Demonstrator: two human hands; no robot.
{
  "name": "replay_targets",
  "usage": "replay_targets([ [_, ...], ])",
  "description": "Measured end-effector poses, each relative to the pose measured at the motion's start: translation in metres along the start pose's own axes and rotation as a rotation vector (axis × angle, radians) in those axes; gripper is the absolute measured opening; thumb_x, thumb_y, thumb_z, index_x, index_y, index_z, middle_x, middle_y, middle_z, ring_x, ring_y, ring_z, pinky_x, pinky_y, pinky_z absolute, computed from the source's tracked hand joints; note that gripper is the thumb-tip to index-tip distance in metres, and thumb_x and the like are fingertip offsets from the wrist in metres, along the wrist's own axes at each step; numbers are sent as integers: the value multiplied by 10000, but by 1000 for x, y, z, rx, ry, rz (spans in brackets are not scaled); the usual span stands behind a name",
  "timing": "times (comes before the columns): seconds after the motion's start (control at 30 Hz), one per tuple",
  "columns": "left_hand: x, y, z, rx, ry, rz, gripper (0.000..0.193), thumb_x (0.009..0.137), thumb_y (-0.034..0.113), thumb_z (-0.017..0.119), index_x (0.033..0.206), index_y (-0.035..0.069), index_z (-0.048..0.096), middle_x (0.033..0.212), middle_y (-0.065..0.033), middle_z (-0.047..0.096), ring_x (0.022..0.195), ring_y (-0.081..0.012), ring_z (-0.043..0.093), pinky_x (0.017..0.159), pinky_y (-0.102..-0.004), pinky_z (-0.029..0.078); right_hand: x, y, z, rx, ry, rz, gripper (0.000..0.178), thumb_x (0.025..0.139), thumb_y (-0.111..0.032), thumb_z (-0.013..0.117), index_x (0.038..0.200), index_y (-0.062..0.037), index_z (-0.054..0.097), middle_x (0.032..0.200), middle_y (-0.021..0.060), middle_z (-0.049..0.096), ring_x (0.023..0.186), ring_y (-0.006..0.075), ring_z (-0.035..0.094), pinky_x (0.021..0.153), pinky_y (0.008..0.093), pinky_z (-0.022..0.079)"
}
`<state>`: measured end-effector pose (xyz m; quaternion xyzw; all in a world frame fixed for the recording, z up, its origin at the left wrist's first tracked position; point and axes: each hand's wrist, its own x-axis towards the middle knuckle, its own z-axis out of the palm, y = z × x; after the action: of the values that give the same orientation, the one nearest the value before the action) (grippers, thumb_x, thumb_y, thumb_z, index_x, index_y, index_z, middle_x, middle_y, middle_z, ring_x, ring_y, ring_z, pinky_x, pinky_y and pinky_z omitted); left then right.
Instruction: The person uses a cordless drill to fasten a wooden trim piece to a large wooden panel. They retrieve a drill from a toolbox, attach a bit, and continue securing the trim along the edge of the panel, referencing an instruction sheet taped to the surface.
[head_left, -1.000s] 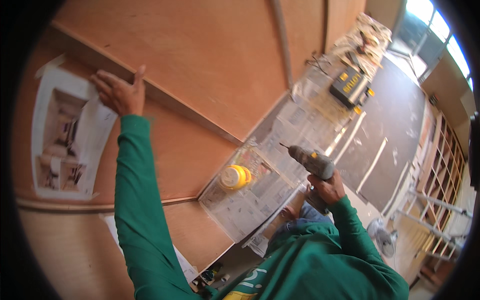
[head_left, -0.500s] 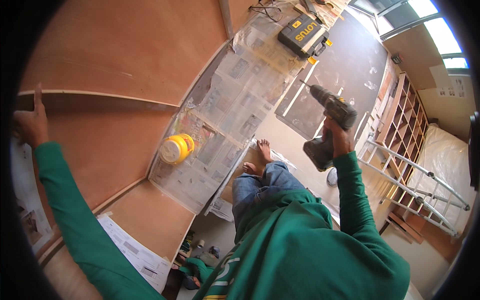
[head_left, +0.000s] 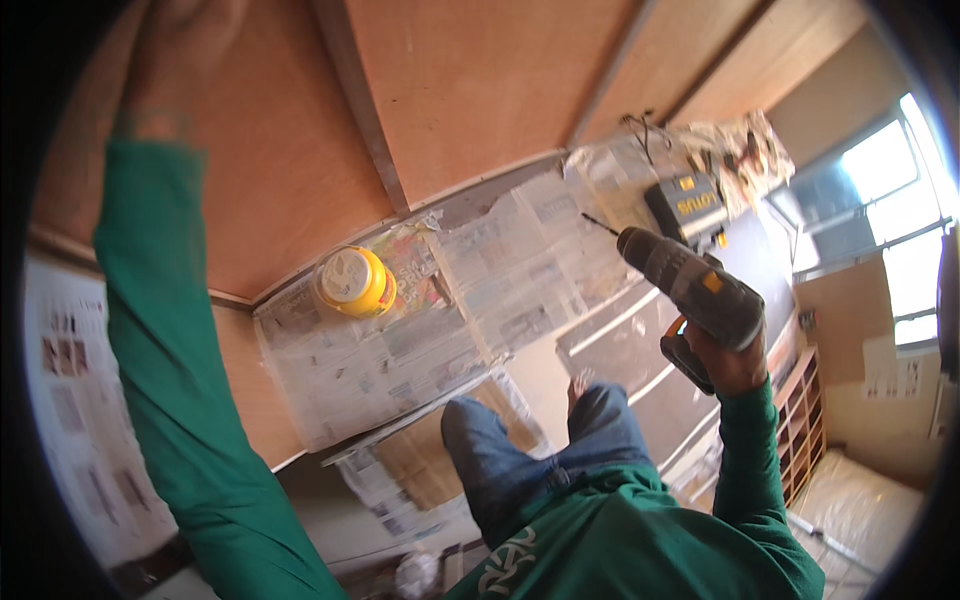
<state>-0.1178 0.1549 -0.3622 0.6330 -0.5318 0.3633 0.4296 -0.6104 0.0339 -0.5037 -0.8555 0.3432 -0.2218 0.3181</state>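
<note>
My right hand (head_left: 738,360) is wrapped round the handle of a black and grey cordless drill (head_left: 695,288). A thin bit in its chuck points up and left, in the air above the papered surface. My left arm reaches up at the far left, and the left hand (head_left: 185,45) is smeared by motion against the brown wooden panel (head_left: 270,130). Its fingers cannot be made out. Between my arms, a yellow tub with a whitish lid (head_left: 358,282) stands on the newspaper covering (head_left: 510,270), close to the panel.
A black tool case (head_left: 685,207) lies on the covering at the far right, with a dark cable (head_left: 640,135) near it. A wooden lattice frame (head_left: 800,415) and plastic-wrapped bulk (head_left: 868,500) are at right. Printed sheets (head_left: 75,400) hang at left. My knees are below the covering's edge.
My left hand has moved up along the panel and blurred. The drill has shifted right and lower in view, still in my right hand. The view has turned and my legs have changed stance.
</note>
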Motion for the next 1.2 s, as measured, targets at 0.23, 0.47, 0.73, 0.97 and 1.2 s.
replay_targets([
  [0.23,-258,-73,-93,103,-88,-542,931,980,583,629,1611,-1,270,1613,-191,402,1503,-308,368,1235,-399,262,-46,115,9,-223,53,-367,248,872,-100,684,1104,-13,668,828,89,662,658,173,606,625,327,497],
  [0.47,-551,18,-153,-77,254,-883,656,1103,399,464,1588,-21,326,1641,-131,362,1515,-225,328,1260,-346,223,-139,340,74,965,191,28,573,777,-193,674,1275,66,559,812,128,637,611,214,571,635,340,513],
  [0.73,-533,226,40,-260,69,-1013,796,1035,664,431,1521,36,483,1558,-137,469,1436,-314,449,1141,-457,390,-246,421,-39,1365,16,125,477,820,-234,628,1226,9,568,750,71,582,617,214,583,667,380,519],
  [0.97,-490,362,150,-550,-148,-841,817,1036,718,309,1495,75,516,1502,-141,520,1365,-314,524,1076,-452,459,-271,440,-70,1914,-203,-14,484,952,-344,565,1305,-15,536,786,27,525,671,176,540,681,380,489],
  [1.2,-516,403,136,-460,-318,-949,773,1058,643,381,1490,13,502,1508,-142,540,1273,-273,574,1042,-398,473,-249,423,-38,1999,-287,59,457,976,-330,534,1308,-17,530,756,12,506,641,154,511,635,362,477],
])
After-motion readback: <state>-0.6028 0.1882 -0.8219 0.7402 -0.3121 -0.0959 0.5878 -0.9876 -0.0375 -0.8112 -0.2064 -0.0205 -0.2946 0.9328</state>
